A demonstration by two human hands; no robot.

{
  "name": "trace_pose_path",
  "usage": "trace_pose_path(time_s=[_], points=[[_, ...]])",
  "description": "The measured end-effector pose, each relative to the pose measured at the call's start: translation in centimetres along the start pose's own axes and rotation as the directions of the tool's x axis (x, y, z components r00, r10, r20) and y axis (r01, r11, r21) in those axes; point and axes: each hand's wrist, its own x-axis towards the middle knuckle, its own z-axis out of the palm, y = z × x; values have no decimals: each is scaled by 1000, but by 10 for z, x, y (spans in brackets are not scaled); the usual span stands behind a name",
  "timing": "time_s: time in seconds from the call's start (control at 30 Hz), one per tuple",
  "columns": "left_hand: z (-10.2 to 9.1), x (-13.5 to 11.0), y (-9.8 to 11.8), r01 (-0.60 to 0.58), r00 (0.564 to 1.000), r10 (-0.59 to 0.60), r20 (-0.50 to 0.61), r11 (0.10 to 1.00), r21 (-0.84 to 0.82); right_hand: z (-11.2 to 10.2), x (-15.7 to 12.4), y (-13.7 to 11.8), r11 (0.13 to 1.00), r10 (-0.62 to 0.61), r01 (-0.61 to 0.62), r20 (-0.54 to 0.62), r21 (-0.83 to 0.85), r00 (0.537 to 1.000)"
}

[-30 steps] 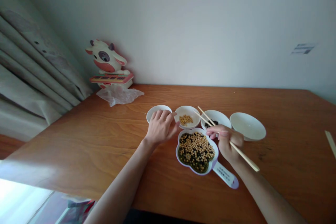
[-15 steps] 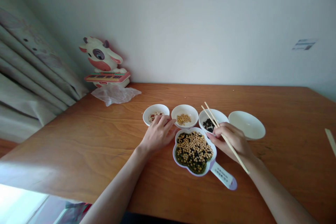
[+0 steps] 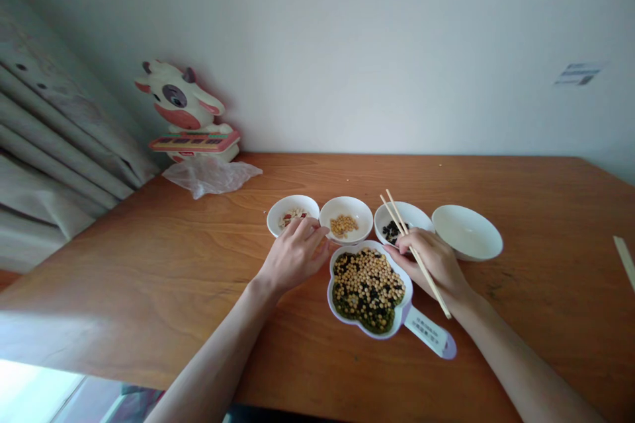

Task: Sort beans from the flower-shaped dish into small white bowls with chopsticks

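My right hand (image 3: 434, 258) holds a pair of wooden chopsticks (image 3: 417, 254), their tips pointing up and away above the white bowl with dark beans (image 3: 421, 218). Between that hand and my left hand (image 3: 295, 251) lies a paw-shaped scoop (image 3: 370, 334) full of pale round beans and dark pieces, its labelled handle toward the lower right. My left hand holds nothing that shows; its loosely bent fingers rest at the near rim of a white bowl with nut-like pieces (image 3: 275, 213). Beside it stands a white bowl with yellow beans (image 3: 364, 208).
A fourth white bowl (image 3: 469, 231) stands at the row's right end. A cow-shaped toy keyboard (image 3: 186, 112) and a crumpled plastic bag (image 3: 211, 175) are at the back left, near a curtain (image 3: 54, 172). A pale strip (image 3: 624, 258) lies at the far right.
The chopsticks have turned steeper, their rear ends moving left. The scoop has shifted slightly, its handle a little further right. My left hand stays by the leftmost bowl.
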Motion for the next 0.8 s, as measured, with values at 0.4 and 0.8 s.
trace_pose_path(time_s=[0.4,0.8], points=[[-7,1,13,-7,1000,6,26,999,43,0,2,-6,999,5,-7,37,51,999],[-9,2,18,-18,1000,17,17,999,40,-22,8,4,975,53,-78,-119,-209,991]])
